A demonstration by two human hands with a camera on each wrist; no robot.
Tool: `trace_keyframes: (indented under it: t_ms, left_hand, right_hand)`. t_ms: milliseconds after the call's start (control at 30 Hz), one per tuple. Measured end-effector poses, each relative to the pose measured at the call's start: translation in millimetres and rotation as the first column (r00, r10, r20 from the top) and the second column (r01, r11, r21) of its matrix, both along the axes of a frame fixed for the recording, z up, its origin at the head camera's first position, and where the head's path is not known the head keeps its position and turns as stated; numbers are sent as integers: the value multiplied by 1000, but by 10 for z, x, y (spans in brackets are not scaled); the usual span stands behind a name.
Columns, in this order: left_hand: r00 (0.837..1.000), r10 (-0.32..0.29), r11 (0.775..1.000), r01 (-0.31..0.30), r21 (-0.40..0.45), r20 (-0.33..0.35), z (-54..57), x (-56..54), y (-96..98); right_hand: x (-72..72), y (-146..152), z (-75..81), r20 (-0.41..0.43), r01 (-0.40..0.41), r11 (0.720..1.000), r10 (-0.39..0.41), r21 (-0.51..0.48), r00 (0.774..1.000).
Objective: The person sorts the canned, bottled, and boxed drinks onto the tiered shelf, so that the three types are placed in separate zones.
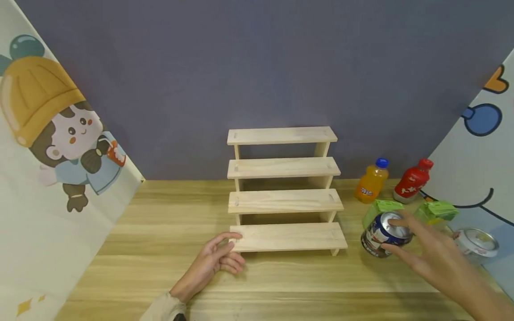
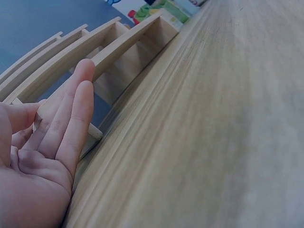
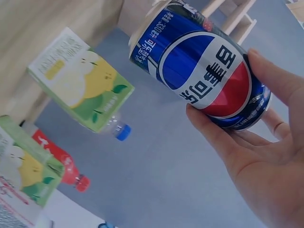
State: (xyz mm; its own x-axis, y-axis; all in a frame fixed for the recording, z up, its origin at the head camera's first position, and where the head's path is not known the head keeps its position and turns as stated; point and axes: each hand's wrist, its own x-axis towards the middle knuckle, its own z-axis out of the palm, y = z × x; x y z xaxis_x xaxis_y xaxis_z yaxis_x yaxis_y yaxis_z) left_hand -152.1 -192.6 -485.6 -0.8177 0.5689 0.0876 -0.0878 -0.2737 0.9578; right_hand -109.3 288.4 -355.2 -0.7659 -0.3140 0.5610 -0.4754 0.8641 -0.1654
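Note:
At the right, my right hand [image 1: 435, 249] grips a blue soda can [image 1: 383, 236] near its top, thumb and fingers on opposite sides. The right wrist view shows the red, white and blue label of the can [image 3: 204, 69] up close. Whether its base touches the table cannot be told. A pale wooden stepped shelf [image 1: 287, 236] with several tiers stands in the middle. My left hand [image 1: 217, 256] pinches the left end of its lowest board between thumb and index finger, while the other fingers [image 2: 78, 118] stretch out beside it.
Behind the can stand an orange drink bottle [image 1: 370, 183], a red bottle [image 1: 412, 182] and two green juice cartons [image 1: 437, 210]. A white can [image 1: 475, 244] is beyond my right wrist. A grey wall [image 1: 180, 89] rises behind the wooden table [image 1: 168, 214], with printed panels at both sides.

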Motion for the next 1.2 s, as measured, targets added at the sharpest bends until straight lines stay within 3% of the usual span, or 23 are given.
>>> trace_keyframes:
  t_ms: [200, 500, 767, 1200]
  left_hand:
    - [1000, 5, 1000, -5, 5, 4, -15, -18, 4]
    - [1000, 6, 1000, -6, 15, 9, -12, -13, 10]
    - [1000, -13, 998, 14, 56, -20, -19, -10, 10]
    - [1000, -3, 1000, 3, 21, 1, -34, -14, -6]
  right_hand:
    - [-41, -55, 112, 16, -9, 1000, 9, -7, 1000]
    - [-112, -176, 294, -38, -55, 998, 55, -11, 998]
    - [-173, -317, 463, 4, -55, 998, 55, -6, 998]
    - [-330, -408, 592, -117, -173, 985, 174, 20, 978]
